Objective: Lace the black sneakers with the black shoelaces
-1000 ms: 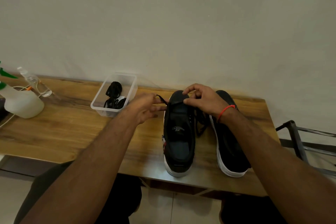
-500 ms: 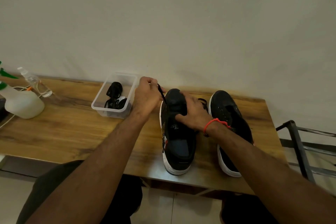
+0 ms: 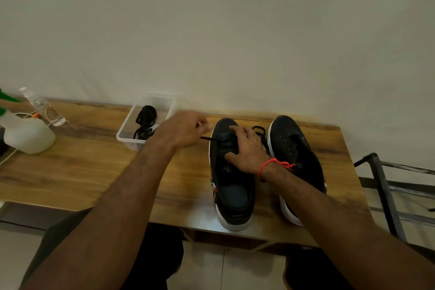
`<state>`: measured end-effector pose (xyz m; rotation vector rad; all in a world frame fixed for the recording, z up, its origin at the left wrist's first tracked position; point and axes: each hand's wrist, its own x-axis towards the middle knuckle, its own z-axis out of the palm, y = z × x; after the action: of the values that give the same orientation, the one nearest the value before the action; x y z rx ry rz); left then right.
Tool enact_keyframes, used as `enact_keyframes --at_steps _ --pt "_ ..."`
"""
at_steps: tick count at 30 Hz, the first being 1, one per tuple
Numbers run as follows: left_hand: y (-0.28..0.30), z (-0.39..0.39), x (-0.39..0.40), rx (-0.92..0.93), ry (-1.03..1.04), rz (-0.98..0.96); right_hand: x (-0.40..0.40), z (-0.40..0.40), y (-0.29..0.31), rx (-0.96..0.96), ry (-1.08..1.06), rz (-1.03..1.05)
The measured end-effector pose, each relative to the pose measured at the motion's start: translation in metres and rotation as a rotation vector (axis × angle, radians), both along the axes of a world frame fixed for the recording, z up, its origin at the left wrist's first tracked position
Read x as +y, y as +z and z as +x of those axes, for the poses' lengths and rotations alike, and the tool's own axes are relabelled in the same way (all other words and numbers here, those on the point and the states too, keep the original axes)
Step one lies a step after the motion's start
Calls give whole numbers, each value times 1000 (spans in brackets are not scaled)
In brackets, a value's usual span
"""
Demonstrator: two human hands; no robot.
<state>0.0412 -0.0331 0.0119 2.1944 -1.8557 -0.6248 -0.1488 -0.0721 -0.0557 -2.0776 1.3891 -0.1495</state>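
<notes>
The wood-grained tabletop (image 3: 77, 167) carried two black sneakers side by side, toes toward the wall. The left sneaker (image 3: 231, 186), smooth-sided with a white rubber sole, was pinned under the right hand (image 3: 247, 150), spread flat over its tongue. The right sneaker (image 3: 296, 155) showed bare eyelets. A clear plastic tub (image 3: 131, 132) near the left wrist held a coiled spare lace (image 3: 146, 116). The left hand (image 3: 186, 128) pinched the thin woven shoelace (image 3: 208, 139), drawn taut sideways from an eyelet. A steady outward pull, with the shoe pressed firmly, would probably seat it evenly.
</notes>
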Motion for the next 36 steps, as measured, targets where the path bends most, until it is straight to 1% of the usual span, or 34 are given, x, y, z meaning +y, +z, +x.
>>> enact_keyframes --at_steps 1,2,3,4,5,7,9,10,11,12,13,14,15,16,17,18,19,20,21,22,23,24,25,26,29,30,31,32,33,35,36 --pt "-4 0 3 -58 -30 168 0 0 0 5 -10 2" --pt "-7 1 3 -52 -29 254 0 -1 0 6 -21 5" --pt "-8 0 4 24 -10 260 1 -1 0 7 -27 7" --pt "-6 0 4 167 49 205 1 -2 0 9 -28 9" --pt "-3 -1 2 351 154 119 2 -2 0 13 -27 12" --pt "-1 -1 -6 725 457 -107 1 -4 0 15 -29 19" --pt "2 4 -11 1037 734 -336 1 -6 -1 10 -41 31" --pt "2 9 -13 1196 844 -401 0 -7 -2 11 -48 35" --pt "3 14 -13 1375 920 -424 0 -8 -2 15 -53 37" --pt "3 18 -12 1526 947 -433 0 -9 -3 21 -56 36" --pt "3 21 -11 1607 929 -435 1 -10 -2 25 -57 32" --pt "5 20 -10 1590 869 -433 1 -10 -2 28 -58 27" --pt "7 17 -10 1414 770 -420 2 -10 -2 30 -59 22" --pt "7 12 -8 1083 623 -401 3 -10 -2 30 -60 16" --pt "5 8 -7 697 445 -395 3 -9 -2 28 -64 10" --pt "1 2 -6 366 250 -379 3 -9 -2 26 -68 6" --pt "-4 -3 -5 161 106 -309 3 -9 -3 26 -72 2" --pt "-9 -7 -5 64 14 -194 3 -10 -3 27 -77 1" --pt "-15 -10 -4 11 -35 -58 3 -10 -3 28 -82 1" --pt "-21 -11 -3 -15 -58 74 4 -11 -3 27 -90 4" --pt "-24 -11 -2 -2 -66 164 4 -11 -2 25 -95 7" --pt "-24 -11 -3 51 -50 183 4 -11 -3 21 -99 11" --pt "-21 -11 -3 135 7 123 4 -12 -3 19 -100 14" --pt "-15 -11 -4 232 112 1 4 -12 -3 18 -101 16" --pt "2 -9 -9 526 581 -411 4 -12 -3 25 -98 18" --pt "5 -5 -11 631 727 -495 4 -12 -3 25 -98 20" --pt "4 0 -12 733 840 -529 4 -12 -3 24 -103 22" --pt "2 4 -12 814 904 -525 5 -11 -3 23 -112 23" --pt "1 6 -11 864 916 -493 5 -11 -3 19 -127 15" --pt "-3 4 -11 883 841 -431 5 -12 1 -6 -171 -40" --pt "-3 0 -10 859 800 -438 3 -13 4 -17 -190 -93"
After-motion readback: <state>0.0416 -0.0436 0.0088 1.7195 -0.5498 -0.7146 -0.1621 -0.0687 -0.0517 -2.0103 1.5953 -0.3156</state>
